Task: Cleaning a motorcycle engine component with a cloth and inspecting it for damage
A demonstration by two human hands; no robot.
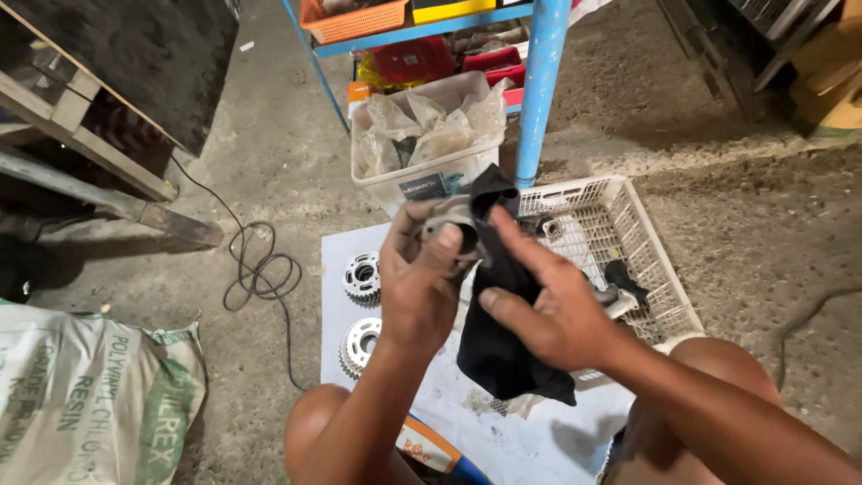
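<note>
My left hand (419,278) grips a grey metal part (456,218) held up in front of me. My right hand (543,301) presses a black cloth (496,337) against that part, fingers stretched along the cloth. The cloth hangs down between my hands and covers much of the part. Below, two toothed metal gears (363,277) lie on a white sheet (503,431) on the floor, the nearer gear (359,344) partly hidden by my left wrist.
A white plastic basket (660,269) with small metal parts sits right of my hands. A clear tub (422,171) of plastic bags stands behind, beside a blue shelf post (541,90). A black cable (260,269) coils on the concrete; a printed sack (90,395) lies at left.
</note>
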